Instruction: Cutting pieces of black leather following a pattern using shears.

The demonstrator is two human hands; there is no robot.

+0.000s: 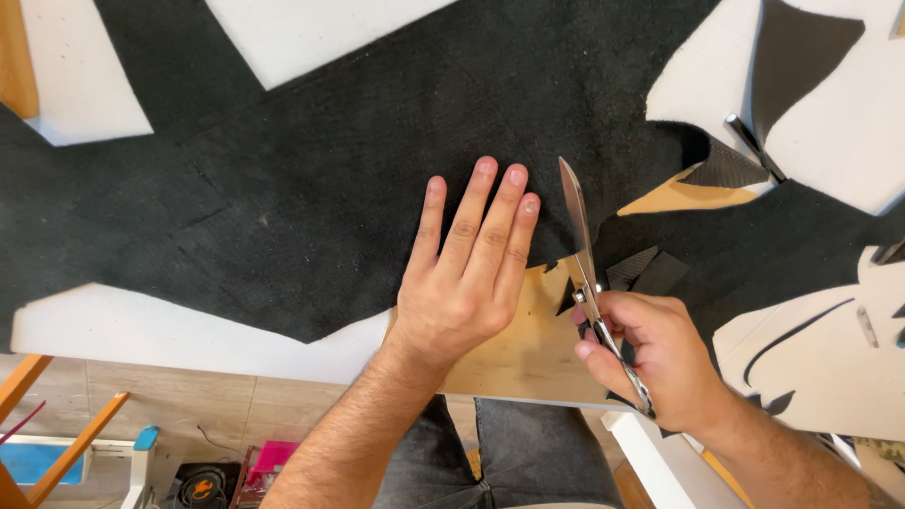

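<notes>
Under the left hand [467, 283], which lies flat with fingers spread and straight, a large sheet of black fabric [311, 170] covers the white table [132, 330]. Just right of those fingers, the scissors [584, 273] point away from the person, blade over the fabric's cut edge. The right hand [660, 358] is closed around the scissor handles. Between both hands lies a tan cardboard pattern [528, 349]. Below the left forearm, down on the floor, sit a pink box [271, 459] and a blue tray [33, 462].

Scissors [586, 283] handles buried inside right hand [660, 353]; black fabric [330, 188] cut off by top and left edges.
</notes>
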